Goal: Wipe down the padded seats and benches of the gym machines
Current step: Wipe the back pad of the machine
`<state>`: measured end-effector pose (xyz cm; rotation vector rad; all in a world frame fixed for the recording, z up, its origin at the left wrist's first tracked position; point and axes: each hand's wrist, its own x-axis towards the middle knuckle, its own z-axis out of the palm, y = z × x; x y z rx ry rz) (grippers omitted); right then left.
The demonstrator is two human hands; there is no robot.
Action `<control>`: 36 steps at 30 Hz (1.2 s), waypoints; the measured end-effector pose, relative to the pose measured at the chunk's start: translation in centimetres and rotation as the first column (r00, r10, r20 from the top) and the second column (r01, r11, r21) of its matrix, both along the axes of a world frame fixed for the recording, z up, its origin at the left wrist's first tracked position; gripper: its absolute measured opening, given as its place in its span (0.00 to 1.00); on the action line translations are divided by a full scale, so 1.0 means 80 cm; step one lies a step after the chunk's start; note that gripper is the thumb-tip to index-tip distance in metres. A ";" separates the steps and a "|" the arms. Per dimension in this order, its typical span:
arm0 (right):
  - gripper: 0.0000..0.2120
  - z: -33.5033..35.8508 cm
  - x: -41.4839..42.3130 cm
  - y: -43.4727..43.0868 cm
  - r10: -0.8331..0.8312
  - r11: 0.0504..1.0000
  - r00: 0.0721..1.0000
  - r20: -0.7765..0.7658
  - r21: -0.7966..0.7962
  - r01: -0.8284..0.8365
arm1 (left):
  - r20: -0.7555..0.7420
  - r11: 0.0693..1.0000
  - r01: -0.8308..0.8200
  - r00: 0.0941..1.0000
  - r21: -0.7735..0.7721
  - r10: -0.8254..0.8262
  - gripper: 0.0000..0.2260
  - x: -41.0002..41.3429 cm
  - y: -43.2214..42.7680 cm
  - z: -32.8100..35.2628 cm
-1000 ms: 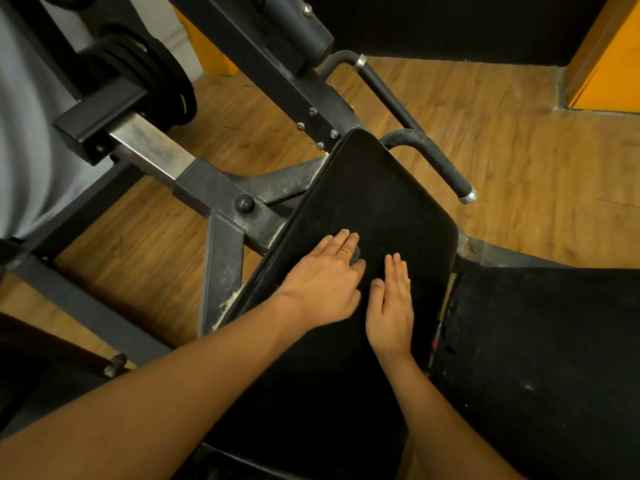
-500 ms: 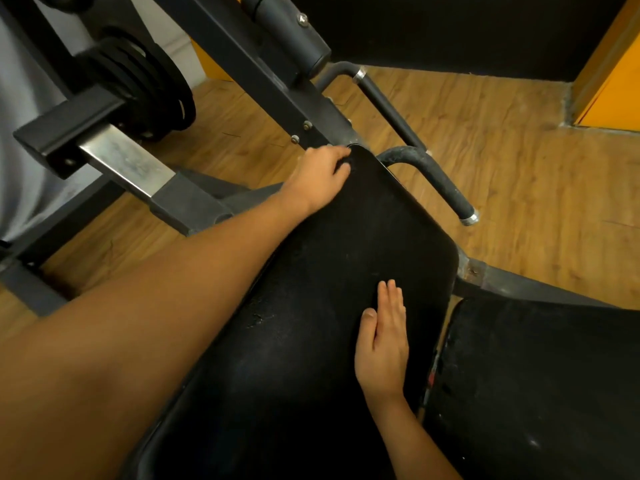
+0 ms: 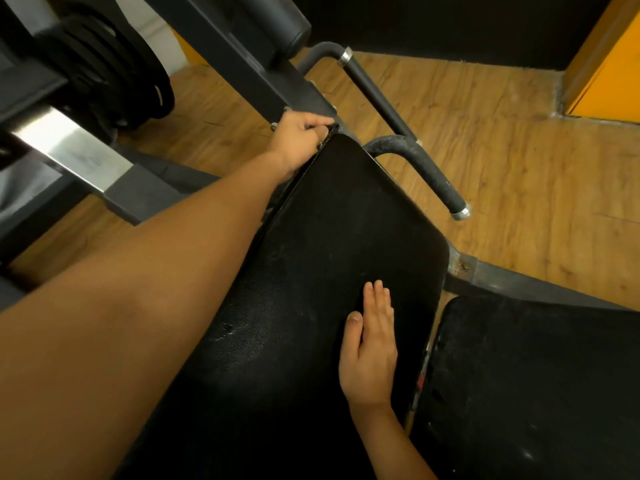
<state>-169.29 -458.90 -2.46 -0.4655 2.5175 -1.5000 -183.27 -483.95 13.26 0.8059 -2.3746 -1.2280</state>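
Note:
A long black padded bench [image 3: 346, 230] runs from the bottom of the view up to the machine frame. My left hand [image 3: 298, 140] is at the pad's far left corner. Its fingers are curled there, seemingly round a small dark cloth [image 3: 327, 131] that is hard to tell from the pad. Lower down, near the pad's right edge, my right hand [image 3: 372, 348] lies flat with straight fingers and holds nothing. A second black padded seat [image 3: 533, 386] sits to the right, across a narrow gap.
Two black-gripped handle bars [image 3: 426, 171] stick out to the right of the pad's top. A slanted dark steel beam [image 3: 221, 39] and stacked weight plates [image 3: 114, 74] stand at the upper left. The wooden floor [image 3: 519, 168] lies beyond, with an orange wall [image 3: 613, 74] at the far right.
My left hand slid up the pad from beside the right hand to the far left corner, and its fingers curled. The right hand stayed flat in place. The view moved closer.

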 end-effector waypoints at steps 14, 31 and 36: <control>0.23 -0.002 -0.002 -0.001 -0.017 1.000 1.000 -0.014 0.010 0.017 | 0.068 0.988 0.051 0.997 -0.146 -0.042 0.12 0.005 -0.005 -0.004; 0.23 0.000 -0.002 -0.002 -0.023 1.000 1.000 -0.014 0.011 0.023 | 0.084 0.959 0.081 0.995 -0.270 -0.060 0.13 0.008 -0.006 -0.005; 0.23 -0.003 -0.004 -0.001 -0.012 1.000 1.000 -0.008 -0.004 0.012 | 0.082 0.979 0.038 0.996 -0.199 -0.022 0.14 -0.003 -0.007 -0.005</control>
